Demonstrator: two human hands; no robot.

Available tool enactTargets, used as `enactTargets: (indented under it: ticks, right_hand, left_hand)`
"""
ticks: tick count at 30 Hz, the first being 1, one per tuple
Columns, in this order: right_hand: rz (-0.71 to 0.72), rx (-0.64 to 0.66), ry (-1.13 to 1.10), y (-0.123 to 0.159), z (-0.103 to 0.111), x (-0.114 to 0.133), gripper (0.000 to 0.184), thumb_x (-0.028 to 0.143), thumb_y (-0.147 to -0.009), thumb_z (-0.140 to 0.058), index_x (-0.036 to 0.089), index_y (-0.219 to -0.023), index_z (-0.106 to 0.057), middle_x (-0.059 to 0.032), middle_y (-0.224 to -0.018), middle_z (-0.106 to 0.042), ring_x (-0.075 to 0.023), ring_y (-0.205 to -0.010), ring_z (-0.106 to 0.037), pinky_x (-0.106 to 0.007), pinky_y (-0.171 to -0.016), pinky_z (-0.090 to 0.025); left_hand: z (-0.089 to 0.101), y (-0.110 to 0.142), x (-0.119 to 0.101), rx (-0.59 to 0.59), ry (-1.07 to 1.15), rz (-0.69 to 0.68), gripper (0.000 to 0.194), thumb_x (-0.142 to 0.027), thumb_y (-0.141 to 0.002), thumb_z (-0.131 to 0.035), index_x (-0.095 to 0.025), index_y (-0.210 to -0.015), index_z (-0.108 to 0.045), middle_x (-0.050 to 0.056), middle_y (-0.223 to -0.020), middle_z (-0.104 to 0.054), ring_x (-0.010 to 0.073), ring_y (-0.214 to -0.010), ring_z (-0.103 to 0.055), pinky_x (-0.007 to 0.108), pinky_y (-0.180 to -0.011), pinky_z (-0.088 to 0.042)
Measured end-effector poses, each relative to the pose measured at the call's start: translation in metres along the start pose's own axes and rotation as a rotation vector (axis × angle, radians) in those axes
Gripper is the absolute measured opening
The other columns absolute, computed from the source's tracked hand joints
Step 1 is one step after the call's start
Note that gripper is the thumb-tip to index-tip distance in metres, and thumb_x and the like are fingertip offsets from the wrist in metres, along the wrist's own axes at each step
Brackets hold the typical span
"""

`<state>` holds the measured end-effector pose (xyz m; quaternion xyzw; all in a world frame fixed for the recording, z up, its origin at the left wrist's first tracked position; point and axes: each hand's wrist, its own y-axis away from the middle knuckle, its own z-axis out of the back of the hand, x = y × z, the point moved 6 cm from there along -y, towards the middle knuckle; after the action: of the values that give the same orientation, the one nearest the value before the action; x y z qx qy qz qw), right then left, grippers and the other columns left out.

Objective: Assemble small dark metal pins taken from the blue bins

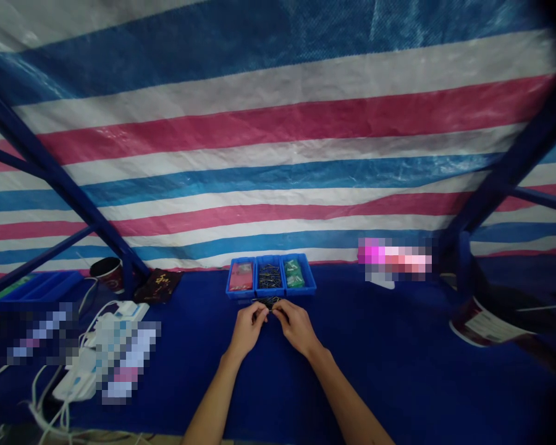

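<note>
My left hand (251,325) and my right hand (294,321) come together over the blue tabletop, fingers bent and pinched. Whatever lies between the fingertips is too small to make out. Just beyond them, a small heap of dark screw-like pieces (269,301) lies partly behind the fingers. Three joined blue bins stand behind the heap. Red material lies in the left bin (228,285), dark screw-like pieces fill the middle bin (269,293), and the right bin (312,287) has a green bottom with small pale pieces on it.
White power strips (76,374) with tangled cables lie to the left. Behind them are a dark wrapper (159,285), a cup (106,273) and a blue tray (50,288). A dark red tub (479,321) stands at the right. Blue metal posts (81,203) flank a striped tarp (278,148).
</note>
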<state>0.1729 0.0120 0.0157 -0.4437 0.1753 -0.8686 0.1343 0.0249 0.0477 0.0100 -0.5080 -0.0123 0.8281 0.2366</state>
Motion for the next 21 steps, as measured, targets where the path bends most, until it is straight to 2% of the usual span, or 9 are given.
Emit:
enactTargets:
  ticks: [6,10,14,21]
  right_hand:
    - [-0.011,-0.002,0.032,-0.0002,-0.0021,-0.0026,0.022,0.025,-0.102,-0.043,0.023,-0.092,-0.061,-0.0025,-0.087,-0.067,-0.0176,-0.078,-0.064,-0.027,-0.071,-0.044]
    - [-0.010,0.013,0.053,0.0006,-0.0022,-0.0004,0.021,0.027,-0.103,-0.045,0.023,-0.090,-0.062,-0.0021,-0.088,-0.067,-0.0174,-0.079,-0.064,-0.026,-0.071,-0.043]
    - [0.006,0.040,0.042,0.0005,-0.0009,0.0036,0.015,0.023,-0.101,-0.048,0.024,-0.096,-0.062,-0.0018,-0.093,-0.068,-0.0174,-0.083,-0.065,-0.025,-0.073,-0.044]
    - [0.007,0.067,0.043,-0.0006,-0.0016,0.0036,0.019,0.019,-0.101,-0.045,0.024,-0.092,-0.061,-0.0017,-0.094,-0.068,-0.0163,-0.084,-0.066,-0.024,-0.075,-0.044]
  left_hand:
    - [0.0003,-0.0002,-0.0016,0.035,0.038,-0.006,0.027,-0.038,-0.096,-0.055,-0.016,-0.084,-0.066,0.001,-0.071,-0.066,0.0131,-0.061,-0.058,0.021,-0.061,-0.041]
    - [0.0000,0.0004,-0.0026,0.043,0.030,-0.019,0.029,-0.038,-0.096,-0.055,-0.016,-0.080,-0.067,0.001,-0.070,-0.066,0.0128,-0.060,-0.057,0.021,-0.061,-0.040]
    - [-0.0007,-0.0002,0.0010,0.014,0.014,-0.005,0.029,-0.038,-0.097,-0.054,-0.016,-0.085,-0.068,0.001,-0.071,-0.067,0.0133,-0.061,-0.057,0.021,-0.061,-0.041]
    - [-0.0046,-0.0004,-0.0016,0.052,-0.045,-0.037,0.030,-0.035,-0.098,-0.051,-0.016,-0.080,-0.066,0.002,-0.071,-0.067,0.0137,-0.063,-0.058,0.021,-0.061,-0.041]
